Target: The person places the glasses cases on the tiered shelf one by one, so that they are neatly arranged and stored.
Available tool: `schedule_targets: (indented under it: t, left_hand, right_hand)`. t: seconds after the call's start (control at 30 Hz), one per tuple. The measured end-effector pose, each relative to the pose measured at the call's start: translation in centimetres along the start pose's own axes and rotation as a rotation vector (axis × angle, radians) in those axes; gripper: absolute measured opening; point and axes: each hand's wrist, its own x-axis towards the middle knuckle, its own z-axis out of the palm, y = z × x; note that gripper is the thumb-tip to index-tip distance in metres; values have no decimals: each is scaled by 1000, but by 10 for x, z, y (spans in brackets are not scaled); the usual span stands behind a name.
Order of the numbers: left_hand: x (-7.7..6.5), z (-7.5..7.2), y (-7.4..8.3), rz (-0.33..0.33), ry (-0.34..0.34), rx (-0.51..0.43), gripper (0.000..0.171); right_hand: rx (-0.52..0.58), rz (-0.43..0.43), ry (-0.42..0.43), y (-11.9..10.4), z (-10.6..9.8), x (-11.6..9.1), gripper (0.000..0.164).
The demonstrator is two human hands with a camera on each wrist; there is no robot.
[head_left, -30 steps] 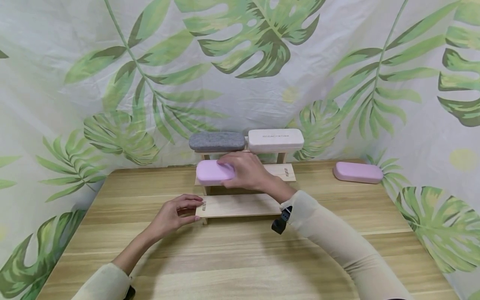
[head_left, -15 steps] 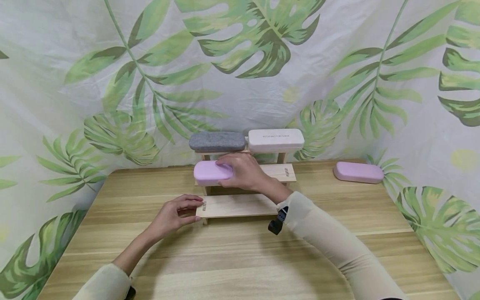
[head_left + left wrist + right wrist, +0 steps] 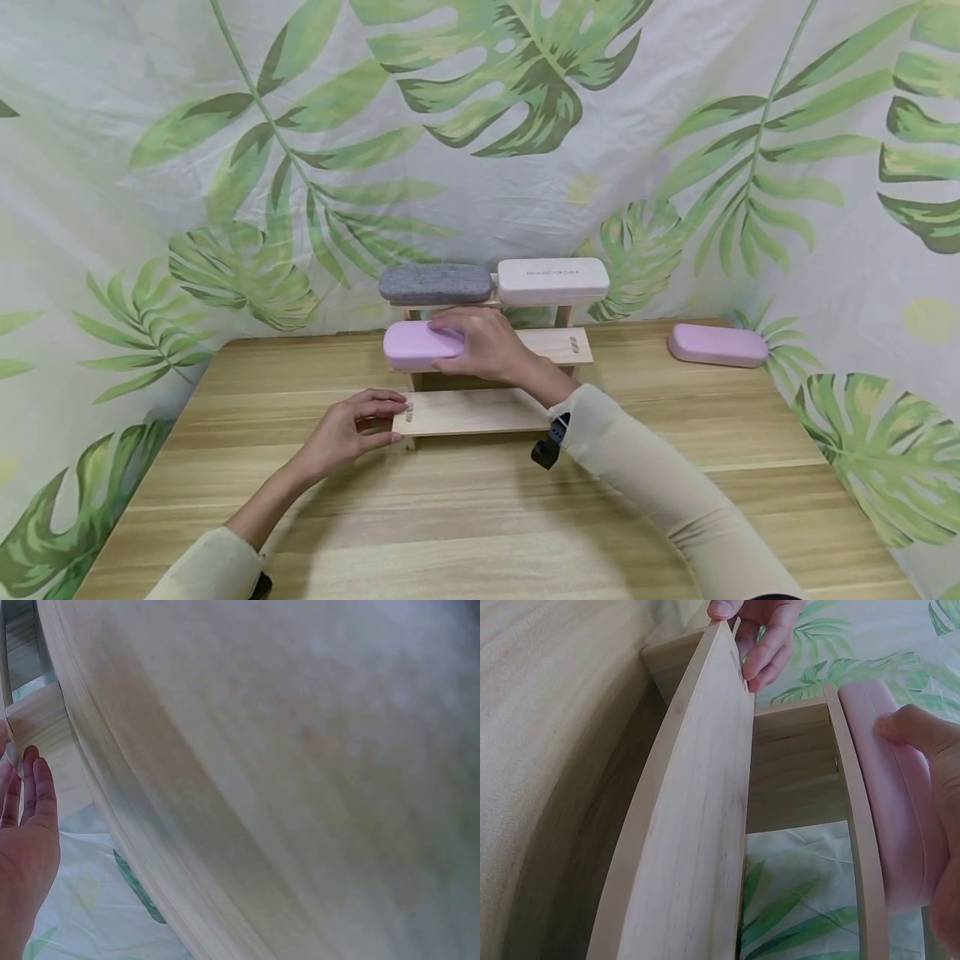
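Observation:
My right hand [image 3: 489,343] grips a light purple glasses case [image 3: 411,343], which looks pink in the right wrist view. That case lies lengthwise on the left part of the middle step of a three-step wooden stand [image 3: 480,411]. My left hand [image 3: 356,431] holds the left end of the stand's lowest step, thumb at the front edge and fingers on the other side. On the top step, a grey fabric glasses case [image 3: 435,284] sits beside a white glasses case [image 3: 553,281] with small lettering. The right hand covers the right end of the purple case.
A second pink-purple glasses case [image 3: 717,345] lies on the wooden table [image 3: 465,517] at the back right. Behind the stand hangs a leaf-patterned curtain [image 3: 510,200], close to the table's back edge. A black strap [image 3: 551,442] is on the right wrist.
My right hand has slid the purple case a little to the left along the middle step. The left hand has stayed in place on the lowest step.

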Motion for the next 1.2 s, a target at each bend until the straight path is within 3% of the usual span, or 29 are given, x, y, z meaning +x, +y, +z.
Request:
schedule_targets:
  t: [0.27,0.57,1.2]
  left_hand:
    - [-1,0,1,19,3,13,39]
    - [-1,0,2,32,13,49,39]
    - [0,0,2,23,15,61,40]
  right_hand:
    - [-24,-22,11,-1,-2,-2,55]
    - [-76,-53,11,-4,-10,-8,43]
    - [-54,-79,4,0,-8,-4,41]
